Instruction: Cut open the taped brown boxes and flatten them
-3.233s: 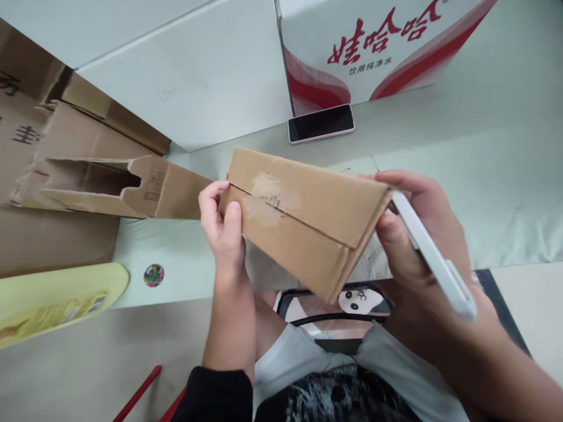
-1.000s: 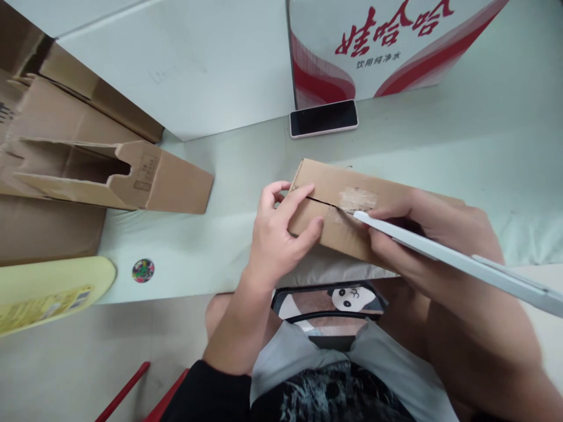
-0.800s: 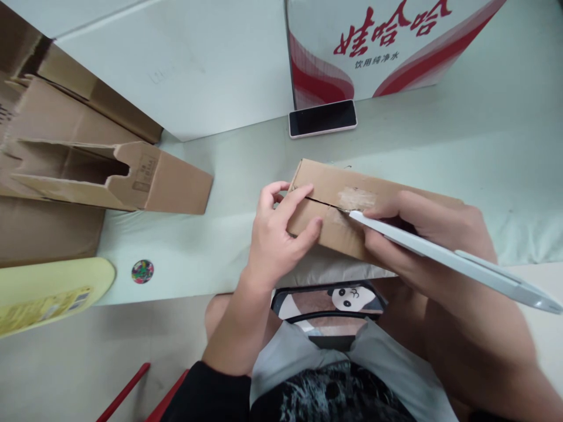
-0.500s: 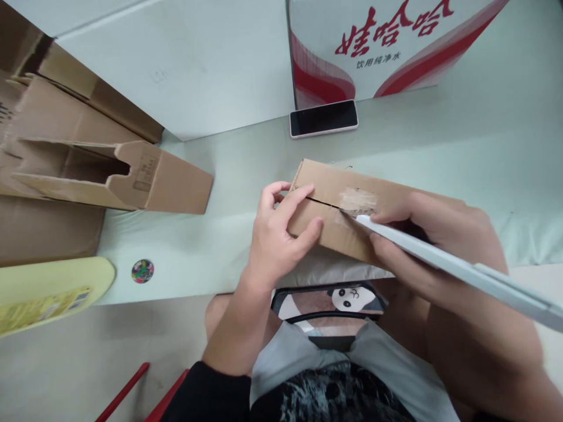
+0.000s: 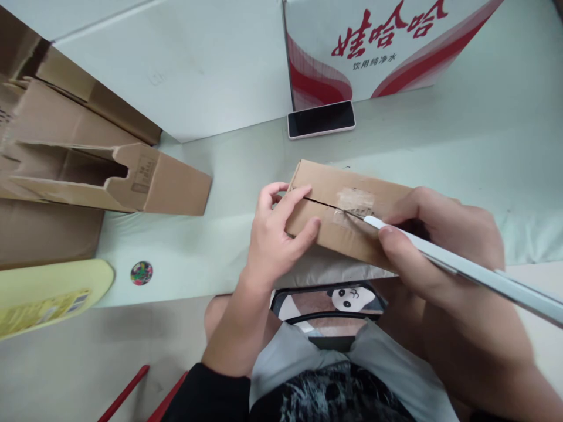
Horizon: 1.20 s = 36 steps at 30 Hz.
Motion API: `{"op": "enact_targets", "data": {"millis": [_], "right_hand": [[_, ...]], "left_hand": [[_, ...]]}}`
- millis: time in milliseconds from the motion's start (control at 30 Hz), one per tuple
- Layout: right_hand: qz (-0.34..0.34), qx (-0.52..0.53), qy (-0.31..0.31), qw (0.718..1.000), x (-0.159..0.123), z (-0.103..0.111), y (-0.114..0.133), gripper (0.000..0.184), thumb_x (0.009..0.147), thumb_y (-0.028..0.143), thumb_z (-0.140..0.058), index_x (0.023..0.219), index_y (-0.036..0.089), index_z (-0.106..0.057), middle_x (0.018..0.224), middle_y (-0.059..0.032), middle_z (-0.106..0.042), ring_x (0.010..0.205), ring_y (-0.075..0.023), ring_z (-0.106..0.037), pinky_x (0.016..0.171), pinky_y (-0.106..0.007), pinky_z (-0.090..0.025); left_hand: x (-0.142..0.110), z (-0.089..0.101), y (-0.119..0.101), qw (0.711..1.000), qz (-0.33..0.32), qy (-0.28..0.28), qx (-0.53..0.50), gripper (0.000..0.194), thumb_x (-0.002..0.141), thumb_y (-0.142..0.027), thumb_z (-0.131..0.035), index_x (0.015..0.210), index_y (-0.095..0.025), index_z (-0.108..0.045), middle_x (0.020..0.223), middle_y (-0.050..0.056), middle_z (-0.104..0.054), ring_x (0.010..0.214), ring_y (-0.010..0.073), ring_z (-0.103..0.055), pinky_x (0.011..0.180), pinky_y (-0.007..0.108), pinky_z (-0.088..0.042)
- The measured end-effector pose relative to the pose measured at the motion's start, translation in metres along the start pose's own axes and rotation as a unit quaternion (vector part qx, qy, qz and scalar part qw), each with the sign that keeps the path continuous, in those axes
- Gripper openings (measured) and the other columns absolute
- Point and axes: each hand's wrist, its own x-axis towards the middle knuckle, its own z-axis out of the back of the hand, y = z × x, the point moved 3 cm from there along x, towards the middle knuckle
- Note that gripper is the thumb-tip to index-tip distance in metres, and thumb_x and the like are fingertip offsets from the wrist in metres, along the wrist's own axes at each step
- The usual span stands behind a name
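Observation:
A small brown cardboard box [image 5: 321,179] lies near the table's front edge, with a dark seam along its top and a strip of clear tape [image 5: 355,198] across it. My left hand [image 5: 281,225] grips the box's left end, fingers and thumb on both sides of the seam. In my right hand [image 5: 440,246] is a white utility knife [image 5: 431,249], held between thumb and fingers. Its thin blade points left and touches the box at the seam by the tape. The right hand hides the box's right end.
A phone [image 5: 321,119] lies behind the box, against a white and red carton [image 5: 365,76]. Opened brown cardboard [image 5: 176,181] and a yellow bottle-like container [image 5: 53,293] are at left. Near them lies a round colourful sticker [image 5: 141,273]. A panda-print item [image 5: 352,299] is below the table edge.
My right hand and the utility knife have tilted and shifted slightly, and more of the blade shows at the seam. The left hand stays on the box.

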Motion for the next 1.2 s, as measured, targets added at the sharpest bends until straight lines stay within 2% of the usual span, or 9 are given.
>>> {"op": "enact_targets", "data": {"millis": [200, 367, 600, 833, 1067, 1200], "right_hand": [[0.065, -0.066, 0.052, 0.994, 0.007, -0.008, 0.004, 0.016, 0.086, 0.02, -0.06, 0.074, 0.024, -0.051, 0.057, 0.0055, -0.055, 0.046, -0.0101, -0.046, 0.046, -0.026, -0.033], [0.082, -0.063, 0.017, 0.994, 0.003, -0.007, 0.003, 0.017, 0.085, 0.018, -0.062, 0.073, 0.024, -0.05, 0.059, 0.0059, -0.051, 0.051, -0.0092, -0.045, 0.049, -0.025, -0.033], [0.058, -0.045, -0.015, 0.997, -0.002, -0.002, 0.001, 0.017, 0.082, 0.017, -0.064, 0.072, 0.024, -0.052, 0.059, 0.005, -0.055, 0.051, -0.0108, -0.048, 0.049, -0.027, -0.035], [0.076, -0.106, 0.026, 0.991, 0.003, -0.009, 0.001, 0.016, 0.084, 0.021, -0.058, 0.072, 0.023, -0.047, 0.058, 0.0066, -0.049, 0.049, -0.0079, -0.042, 0.047, -0.023, -0.031], [0.063, -0.093, 0.0, 0.994, -0.002, -0.008, -0.004, 0.014, 0.082, 0.019, -0.06, 0.077, 0.026, -0.048, 0.06, 0.0054, -0.052, 0.051, -0.012, -0.045, 0.05, -0.028, -0.031], [0.041, -0.089, 0.006, 0.995, -0.005, -0.007, -0.007, 0.013, 0.083, 0.021, -0.059, 0.079, 0.026, -0.048, 0.061, 0.0045, -0.055, 0.053, -0.013, -0.048, 0.051, -0.03, -0.033]], "left_hand": [[0.0, -0.001, 0.0, 1.0, -0.01, -0.007, 0.0, 0.054, 0.1, -0.066, -0.056, 0.134, -0.026, -0.07, 0.134, 0.012, -0.055, 0.124, 0.0268, -0.06, 0.106, 0.042, -0.057], [-0.001, -0.001, 0.0, 1.0, -0.013, -0.013, -0.006, 0.055, 0.1, -0.067, -0.056, 0.134, -0.026, -0.07, 0.134, 0.012, -0.055, 0.124, 0.0264, -0.06, 0.105, 0.041, -0.057], [0.0, -0.001, 0.0, 1.0, -0.013, -0.008, -0.004, 0.054, 0.101, -0.066, -0.055, 0.134, -0.026, -0.069, 0.134, 0.012, -0.056, 0.126, 0.0274, -0.06, 0.107, 0.044, -0.057], [0.0, -0.001, 0.0, 1.0, -0.018, -0.014, -0.007, 0.051, 0.101, -0.063, -0.056, 0.133, -0.025, -0.07, 0.134, 0.012, -0.056, 0.125, 0.0265, -0.061, 0.106, 0.043, -0.058], [0.0, 0.0, -0.001, 1.0, -0.022, -0.013, -0.013, 0.047, 0.101, -0.057, -0.06, 0.134, -0.025, -0.069, 0.134, 0.012, -0.056, 0.125, 0.0259, -0.061, 0.106, 0.043, -0.057], [0.001, 0.0, 0.0, 1.0, -0.017, -0.009, -0.015, 0.045, 0.1, -0.056, -0.06, 0.134, -0.026, -0.069, 0.133, 0.011, -0.056, 0.126, 0.0271, -0.06, 0.108, 0.045, -0.056]]}}
